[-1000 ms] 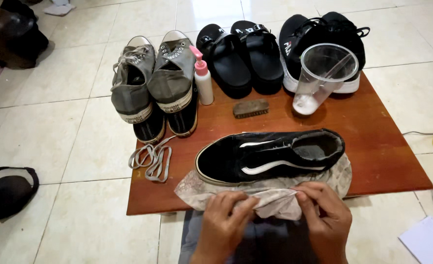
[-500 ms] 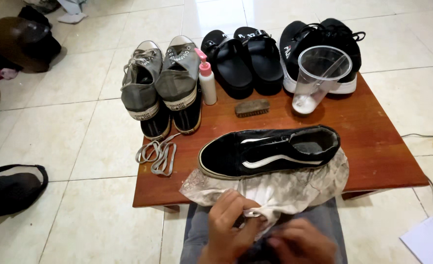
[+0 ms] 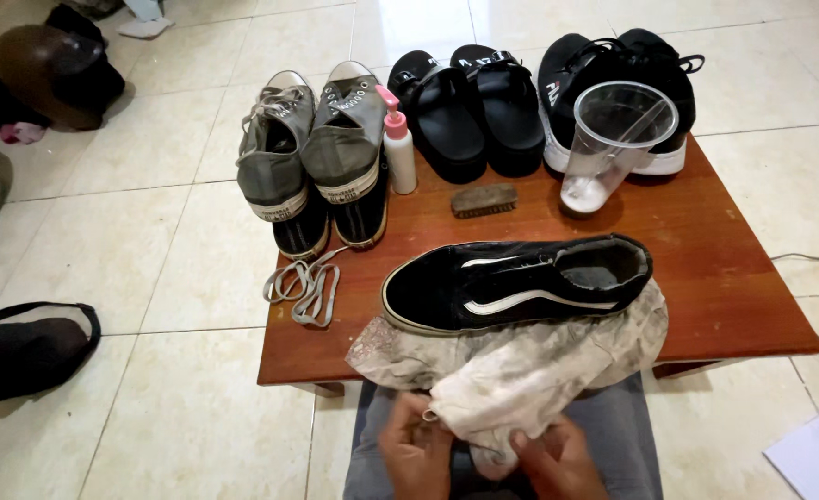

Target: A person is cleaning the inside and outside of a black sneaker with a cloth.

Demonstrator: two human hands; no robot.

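Here, the stained cloth (image 3: 521, 370) is gripped by both the left hand (image 3: 416, 451) and right hand (image 3: 558, 460) — if tugged, the black shoe (image 3: 518, 282) resting on it could be dragged off the table (image 3: 706, 259).

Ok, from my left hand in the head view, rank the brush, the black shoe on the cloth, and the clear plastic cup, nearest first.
From the left hand:
1. Black shoe, just ahead, on the cloth.
2. Brush, farther back, mid-table.
3. Clear plastic cup, far right corner.
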